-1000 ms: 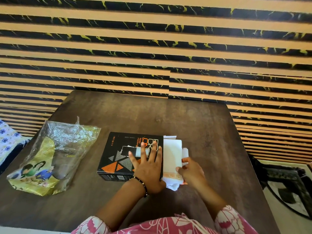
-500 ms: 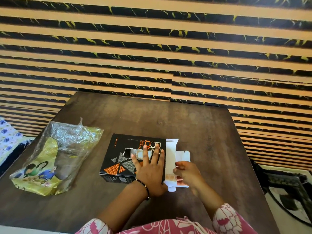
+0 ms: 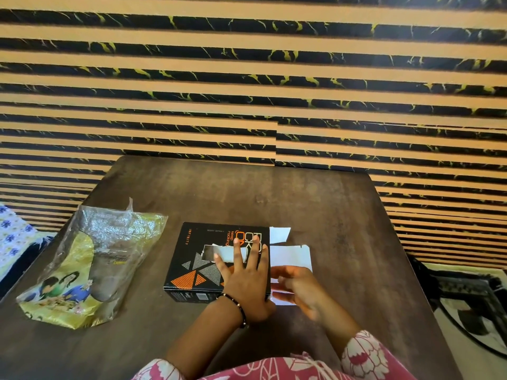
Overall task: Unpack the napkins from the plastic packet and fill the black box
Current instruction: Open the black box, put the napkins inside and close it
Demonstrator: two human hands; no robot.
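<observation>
The black box (image 3: 192, 259) with orange triangles lies flat in the middle of the dark table (image 3: 274, 193). My left hand (image 3: 247, 278) rests flat on its lid with the fingers spread. White napkin (image 3: 223, 253) shows through the slot in the lid. The box's right end is open, with white flaps (image 3: 292, 256) folded outward. My right hand (image 3: 301, 289) is at that open end, blurred, its fingers pointing into the box with white paper just above and below them. The crumpled yellow-green plastic packet (image 3: 90, 264) lies to the left of the box, apart from both hands.
A striped black and tan wall stands right behind the table's far edge. A floral cloth (image 3: 13, 237) lies off the table's left side. A dark patterned rug (image 3: 472, 311) covers the floor to the right.
The stack of napkins that stuck out of the box's right end has gone further in. My right hand followed it leftward to the opening. My left hand stayed on the lid.
</observation>
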